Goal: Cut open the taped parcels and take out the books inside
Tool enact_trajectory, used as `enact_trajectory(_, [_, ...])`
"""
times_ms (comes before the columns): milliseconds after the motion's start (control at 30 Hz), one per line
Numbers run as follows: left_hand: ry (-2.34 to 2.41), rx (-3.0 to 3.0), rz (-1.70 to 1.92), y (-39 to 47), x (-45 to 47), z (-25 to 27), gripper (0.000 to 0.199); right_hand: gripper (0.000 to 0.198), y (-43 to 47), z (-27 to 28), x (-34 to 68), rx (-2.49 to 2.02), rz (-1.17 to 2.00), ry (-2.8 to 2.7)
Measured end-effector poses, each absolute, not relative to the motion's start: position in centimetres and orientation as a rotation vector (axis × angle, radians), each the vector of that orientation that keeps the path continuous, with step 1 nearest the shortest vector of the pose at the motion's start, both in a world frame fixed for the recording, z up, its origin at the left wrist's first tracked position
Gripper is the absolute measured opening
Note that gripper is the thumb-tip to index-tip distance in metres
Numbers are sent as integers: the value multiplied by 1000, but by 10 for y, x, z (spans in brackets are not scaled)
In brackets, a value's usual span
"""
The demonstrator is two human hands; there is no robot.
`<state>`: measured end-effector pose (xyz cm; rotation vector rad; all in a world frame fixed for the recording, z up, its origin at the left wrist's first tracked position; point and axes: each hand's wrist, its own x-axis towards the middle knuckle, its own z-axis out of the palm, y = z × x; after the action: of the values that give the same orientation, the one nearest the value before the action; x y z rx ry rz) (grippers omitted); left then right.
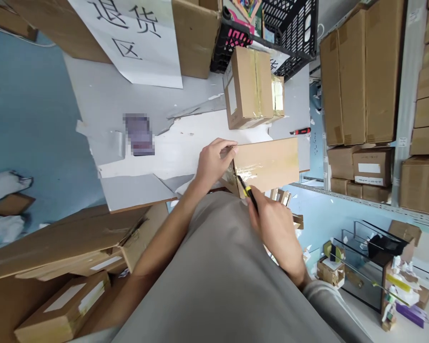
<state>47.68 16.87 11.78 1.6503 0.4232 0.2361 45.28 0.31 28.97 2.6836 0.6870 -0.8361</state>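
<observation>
A cardboard box point(271, 159) lies at the near edge of the table, with clear tape wrinkled over its left end. My left hand point(214, 161) grips the box's far left corner, thumb and fingers pinched on the cardboard edge. In my right hand point(276, 224) is a black and yellow utility knife point(248, 191), my fingers wrapped round its handle. The knife's tip meets the taped left edge of the box. Just beyond stands a taped carton point(252, 88), with a smaller carton point(278, 97) behind its right side.
A red and black cutter point(301, 131) lies at the table's right. Across the back are a large box with a paper sign point(136, 43) and a black plastic crate point(286, 33). A blurred-out item point(141, 135) lies left. Cartons fill the right shelves point(361, 76); an open box point(57, 238) stands lower left.
</observation>
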Motion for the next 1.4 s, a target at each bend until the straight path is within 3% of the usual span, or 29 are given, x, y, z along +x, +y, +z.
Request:
enact_trajectory(200, [638,1786,274,226,448,64,52,46,-6,289,464,3073,-574,845])
enact_trajectory(433, [978,1869,247,313,407,-35,69,45,30,264,462,3214,-802,986])
enact_trajectory(733, [1052,1978,-33,339,418,-70,91,45,53,248,463,3165,-900,1147])
enact_trajectory(867, [1086,2067,-169,339,418,-78,92,43,52,246,465,3172,-847,1175])
enact_trajectory(1167, [983,2013,19,303,420,-68,81,44,42,248,467,3213,-861,1107])
enact_trajectory(1300, [846,1933,235,258,432,-37,75,44,21,248,481,3329,-745,970])
enact_trajectory(1400, [687,1865,320,213,436,8,75,49,-16,244,512,3386,-477,711])
